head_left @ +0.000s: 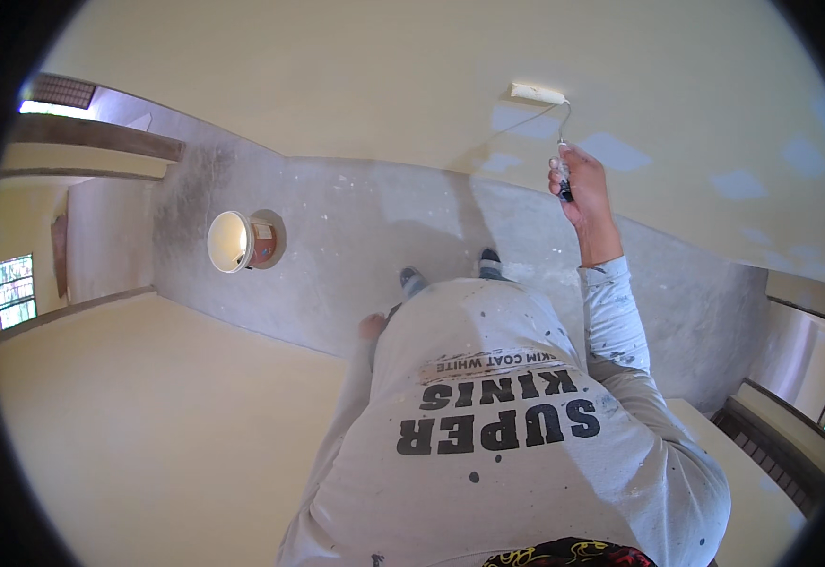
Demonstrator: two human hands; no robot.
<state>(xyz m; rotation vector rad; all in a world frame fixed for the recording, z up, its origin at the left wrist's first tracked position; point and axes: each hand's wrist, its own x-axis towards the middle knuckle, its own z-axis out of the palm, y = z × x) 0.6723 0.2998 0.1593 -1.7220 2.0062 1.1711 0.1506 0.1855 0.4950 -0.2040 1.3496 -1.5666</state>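
My right hand (582, 184) is closed around the dark handle of a small paint roller (538, 94), arm stretched up and forward. The roller's pale sleeve lies against the cream wall (365, 76), and its thin wire frame bends down to my grip. Several whitish-blue patches (616, 151) mark the wall below and to the right of the roller. My left hand (372, 327) hangs low beside my body, holding nothing that I can see; its fingers are too small and partly hidden to make out.
On the grey concrete floor (337, 217), left of my feet, stands a paint bucket (231, 241) with a white rim and reddish side. A second cream wall (166, 397) runs along the left behind me. Barred windows (15, 291) show at the far left and right, and a dark railing (772, 449) at lower right.
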